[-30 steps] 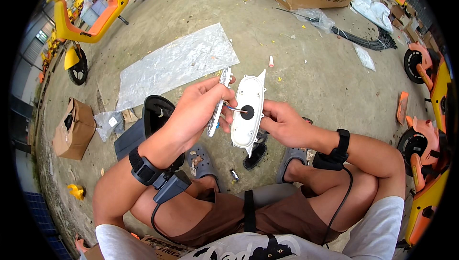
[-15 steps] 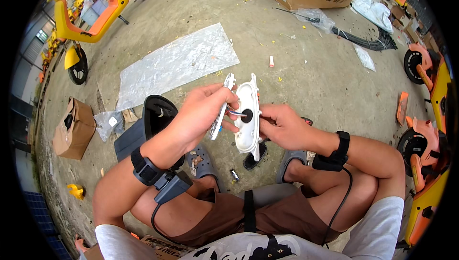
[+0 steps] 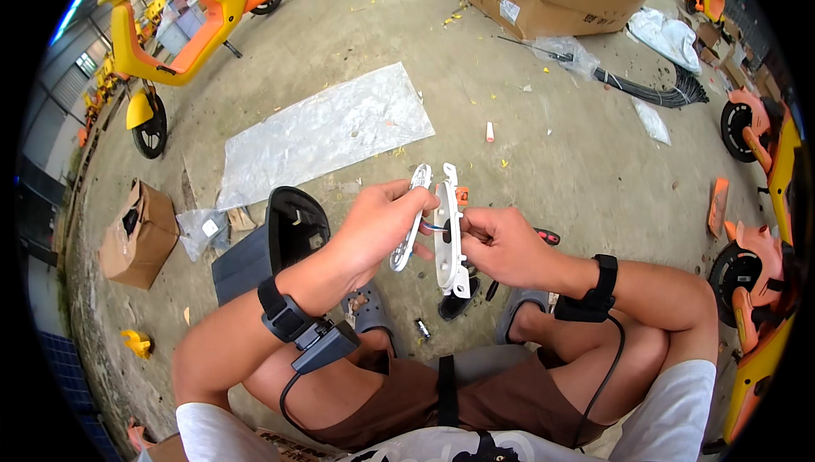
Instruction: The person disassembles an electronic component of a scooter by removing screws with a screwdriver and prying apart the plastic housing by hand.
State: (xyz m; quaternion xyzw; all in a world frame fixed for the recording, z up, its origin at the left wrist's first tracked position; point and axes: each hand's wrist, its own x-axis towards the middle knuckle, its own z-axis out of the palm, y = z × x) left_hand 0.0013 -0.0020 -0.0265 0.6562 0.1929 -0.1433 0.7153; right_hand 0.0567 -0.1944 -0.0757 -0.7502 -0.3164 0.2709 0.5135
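Between finger and thumb, my left hand point(image 3: 378, 222) grips a thin white oval plate point(image 3: 418, 186), held upright and nearly edge-on. My right hand point(image 3: 509, 243) has its fingers curled at the back of a white oval housing point(image 3: 444, 268) with a mounting tab at each end; its fingertips are partly hidden behind it. A black grommet point(image 3: 447, 231) sits in the middle of the housing. Thin wires point(image 3: 434, 227) run from it towards the plate, across a small gap. An orange piece point(image 3: 462, 196) shows behind the housing.
A black shell-like part point(image 3: 297, 228) stands by my left forearm, near a small carton point(image 3: 140, 237). Plastic sheeting point(image 3: 331, 131) lies ahead. Further off are a large carton point(image 3: 543, 3), black cables point(image 3: 654, 91) and a yellow scooter point(image 3: 174, 63). A small cylinder point(image 3: 423, 329) lies between my feet.
The housing has turned from showing its hollow inside to nearly edge-on. Both hands still hold their parts, now slightly lower in view; the whole scene has shifted down a little.
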